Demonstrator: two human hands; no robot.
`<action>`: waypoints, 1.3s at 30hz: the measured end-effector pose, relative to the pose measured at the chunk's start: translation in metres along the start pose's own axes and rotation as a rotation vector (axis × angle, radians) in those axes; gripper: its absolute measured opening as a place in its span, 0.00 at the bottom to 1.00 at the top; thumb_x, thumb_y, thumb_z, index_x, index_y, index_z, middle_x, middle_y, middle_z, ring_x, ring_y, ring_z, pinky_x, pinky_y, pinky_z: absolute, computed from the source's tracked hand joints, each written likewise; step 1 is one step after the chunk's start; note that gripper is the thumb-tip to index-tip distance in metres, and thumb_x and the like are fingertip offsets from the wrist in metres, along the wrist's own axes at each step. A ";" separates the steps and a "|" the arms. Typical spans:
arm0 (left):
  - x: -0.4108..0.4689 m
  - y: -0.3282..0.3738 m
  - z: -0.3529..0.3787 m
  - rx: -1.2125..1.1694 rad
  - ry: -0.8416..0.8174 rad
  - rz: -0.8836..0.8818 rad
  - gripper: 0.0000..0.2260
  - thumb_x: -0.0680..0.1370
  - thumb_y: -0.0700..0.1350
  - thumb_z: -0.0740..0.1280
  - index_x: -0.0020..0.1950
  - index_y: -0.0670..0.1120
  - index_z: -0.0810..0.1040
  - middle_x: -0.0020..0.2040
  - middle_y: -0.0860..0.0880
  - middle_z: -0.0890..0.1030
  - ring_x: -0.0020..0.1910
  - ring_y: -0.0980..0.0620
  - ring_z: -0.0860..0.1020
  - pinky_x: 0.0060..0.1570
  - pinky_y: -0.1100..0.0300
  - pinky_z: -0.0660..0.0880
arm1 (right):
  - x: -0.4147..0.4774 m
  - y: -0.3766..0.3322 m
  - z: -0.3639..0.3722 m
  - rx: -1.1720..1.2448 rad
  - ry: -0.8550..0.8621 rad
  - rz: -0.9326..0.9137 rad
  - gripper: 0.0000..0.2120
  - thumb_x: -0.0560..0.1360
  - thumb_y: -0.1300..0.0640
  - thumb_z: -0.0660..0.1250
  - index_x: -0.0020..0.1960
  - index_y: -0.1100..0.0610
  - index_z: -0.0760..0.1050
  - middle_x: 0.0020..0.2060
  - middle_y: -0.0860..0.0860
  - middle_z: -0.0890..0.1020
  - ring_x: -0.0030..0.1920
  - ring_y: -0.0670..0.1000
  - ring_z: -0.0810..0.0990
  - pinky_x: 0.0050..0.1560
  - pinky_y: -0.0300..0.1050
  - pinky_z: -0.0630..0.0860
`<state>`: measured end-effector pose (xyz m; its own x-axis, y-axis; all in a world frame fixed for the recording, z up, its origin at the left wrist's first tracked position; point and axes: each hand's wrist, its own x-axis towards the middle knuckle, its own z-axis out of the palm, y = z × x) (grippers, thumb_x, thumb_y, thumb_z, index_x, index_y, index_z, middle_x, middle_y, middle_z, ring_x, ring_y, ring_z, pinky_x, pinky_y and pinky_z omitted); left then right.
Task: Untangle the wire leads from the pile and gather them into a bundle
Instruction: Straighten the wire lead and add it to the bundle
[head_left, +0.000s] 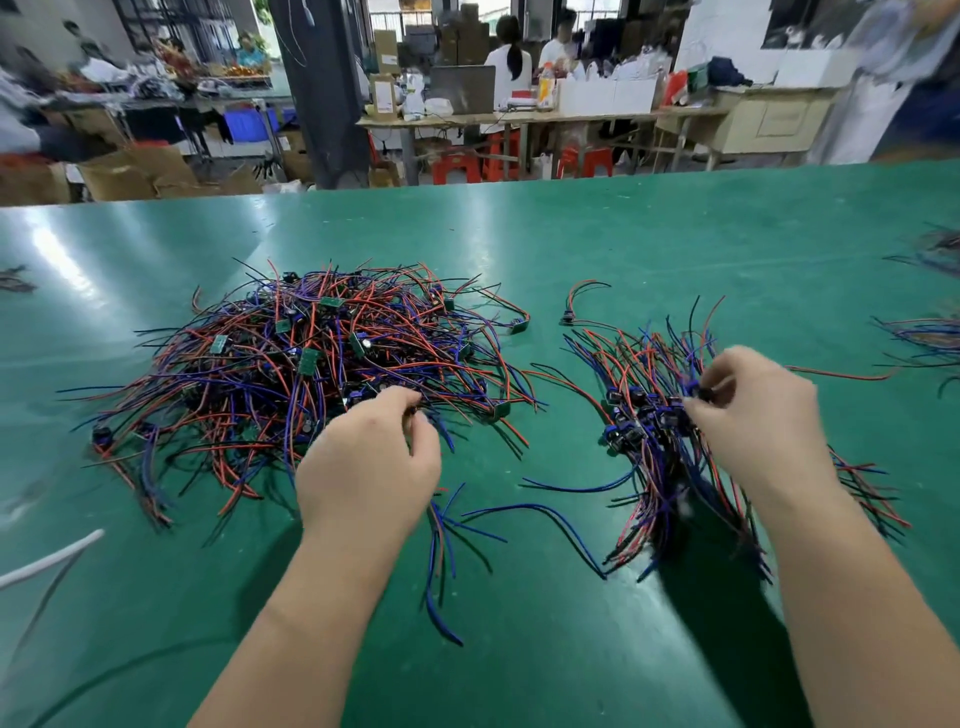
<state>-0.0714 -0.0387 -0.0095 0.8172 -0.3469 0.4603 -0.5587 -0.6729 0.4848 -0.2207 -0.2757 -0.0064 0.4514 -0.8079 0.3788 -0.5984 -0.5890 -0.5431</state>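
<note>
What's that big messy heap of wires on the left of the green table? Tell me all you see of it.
The pile is a loose, tangled mound of thin red, blue, purple and black insulated wires, with small green circuit boards and dark parts among them. It lies on the green table, ends sticking out all round. The left hand pinches a few leads at its near right edge. A smaller bundle lies apart to its right.

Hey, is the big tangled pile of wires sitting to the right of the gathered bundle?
No, the tangled pile lies left of the bundle, by the left hand.
</note>
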 end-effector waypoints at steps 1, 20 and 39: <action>0.001 -0.004 0.001 0.081 -0.068 -0.042 0.14 0.77 0.51 0.62 0.61 0.54 0.77 0.48 0.50 0.82 0.50 0.45 0.76 0.43 0.55 0.73 | 0.001 0.003 0.000 -0.044 -0.048 0.045 0.07 0.68 0.62 0.73 0.41 0.57 0.75 0.39 0.57 0.82 0.42 0.57 0.78 0.41 0.43 0.67; 0.006 -0.012 0.014 -0.616 -0.031 -0.151 0.13 0.73 0.44 0.73 0.52 0.55 0.73 0.42 0.57 0.79 0.38 0.67 0.77 0.39 0.75 0.70 | -0.029 -0.037 0.018 0.005 -0.143 -0.173 0.05 0.73 0.57 0.66 0.44 0.53 0.81 0.42 0.51 0.82 0.43 0.54 0.79 0.49 0.50 0.75; 0.016 -0.003 0.013 -1.434 -0.046 -0.680 0.21 0.76 0.28 0.63 0.69 0.37 0.67 0.44 0.46 0.81 0.38 0.55 0.81 0.33 0.69 0.76 | -0.033 -0.038 0.023 0.122 -0.238 -0.186 0.05 0.74 0.59 0.66 0.44 0.53 0.81 0.39 0.47 0.82 0.39 0.46 0.78 0.43 0.39 0.71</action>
<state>-0.0552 -0.0512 -0.0133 0.9483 -0.2873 -0.1348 0.2545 0.4347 0.8639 -0.1975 -0.2261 -0.0154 0.6966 -0.6509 0.3016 -0.4139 -0.7080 -0.5722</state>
